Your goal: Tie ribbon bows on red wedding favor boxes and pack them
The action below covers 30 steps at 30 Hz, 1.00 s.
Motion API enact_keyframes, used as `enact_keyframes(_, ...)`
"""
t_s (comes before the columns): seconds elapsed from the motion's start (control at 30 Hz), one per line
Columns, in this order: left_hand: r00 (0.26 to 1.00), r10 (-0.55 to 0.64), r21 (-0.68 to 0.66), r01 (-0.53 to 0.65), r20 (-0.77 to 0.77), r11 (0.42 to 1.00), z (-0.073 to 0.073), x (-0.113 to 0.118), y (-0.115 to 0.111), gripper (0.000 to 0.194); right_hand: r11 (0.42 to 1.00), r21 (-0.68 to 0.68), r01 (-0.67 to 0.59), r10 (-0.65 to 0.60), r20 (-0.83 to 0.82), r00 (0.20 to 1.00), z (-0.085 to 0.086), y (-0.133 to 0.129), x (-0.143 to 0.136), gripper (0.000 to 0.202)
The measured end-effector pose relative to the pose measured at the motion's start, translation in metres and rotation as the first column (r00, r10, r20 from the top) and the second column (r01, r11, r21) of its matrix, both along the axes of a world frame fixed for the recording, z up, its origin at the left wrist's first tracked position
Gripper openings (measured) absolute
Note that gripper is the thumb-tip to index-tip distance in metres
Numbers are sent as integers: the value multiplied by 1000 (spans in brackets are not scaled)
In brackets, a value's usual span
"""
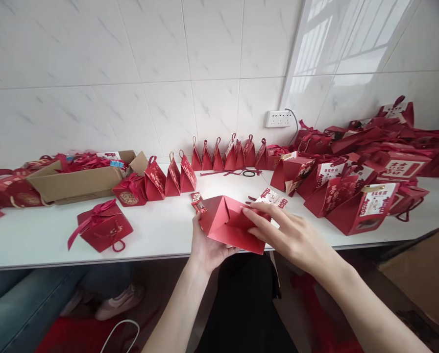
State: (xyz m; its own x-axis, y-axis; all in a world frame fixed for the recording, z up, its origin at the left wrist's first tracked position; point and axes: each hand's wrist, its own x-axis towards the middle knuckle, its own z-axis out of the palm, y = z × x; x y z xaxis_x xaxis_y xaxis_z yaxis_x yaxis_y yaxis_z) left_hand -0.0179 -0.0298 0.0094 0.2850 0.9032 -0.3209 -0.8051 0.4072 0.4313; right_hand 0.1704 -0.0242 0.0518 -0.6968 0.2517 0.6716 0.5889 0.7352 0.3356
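Observation:
A red paper gift box (237,225) with its top open sits in front of me near the table's front edge. My left hand (207,247) holds it from below and on its left side. My right hand (291,233) has its fingers over the box's right side, the fingertips against the inside of a panel; its thumb is hidden. Just beyond the left thumb lie small red printed packets (197,201). A white printed card (270,198) lies behind the box, partly covered by my right fingers.
Red triangular boxes (218,158) stand in a row along the wall. On the right are heaped red boxes (381,142); on the left, a cardboard carton (76,184) of red ribbons and a ribbon-tied box (105,228). A power strip (278,118) hangs on the wall. Another person's legs (58,294) show lower left.

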Motion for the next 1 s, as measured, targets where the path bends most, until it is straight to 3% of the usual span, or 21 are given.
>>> enact_keyframes(0.13,1000,-10,4,10,13,1000,-1,-1,-2,67,993,120,-19,14,41,999,5,4,3,31)
enact_keyframes(0.33,995,-30,25,28,100,999,-8,-3,-2,54,955,218,-199,202,8,979,4,19,8,27)
enact_keyframes(0.4,991,-42,46,37,126,998,-12,-3,-3,47,972,156,-174,192,-109,975,1,22,7,28)
enact_keyframes(0.5,992,-56,56,50,110,997,-17,-3,-6,38,996,-21,-88,78,-297,952,-2,21,1,25)
enact_keyframes(0.6,993,-99,107,91,71,990,-17,-7,-9,48,994,-97,-51,4,-430,903,0,15,-7,18)
enact_keyframes(0.7,992,-95,143,107,-86,984,-10,-12,-12,54,993,-106,-49,-15,-527,850,6,10,-12,14)
enact_keyframes(0.77,971,8,152,30,-240,988,-3,-15,-14,46,992,-114,-48,-25,-568,823,10,8,-13,14)
enact_keyframes(0.83,894,230,203,-162,-385,966,4,-20,-16,33,992,-117,-43,-36,-596,802,15,7,-12,14)
enact_keyframes(0.87,820,366,248,-281,-441,927,7,-22,-18,29,992,-118,-39,-40,-601,798,17,7,-12,14)
enact_keyframes(0.93,616,614,394,-471,-493,789,12,-26,-26,33,993,-115,-30,-44,-595,803,21,5,-11,14)
enact_keyframes(1.0,409,791,617,-495,-455,611,20,-28,-39,34,995,-104,-10,-51,-564,824,23,1,-12,15)
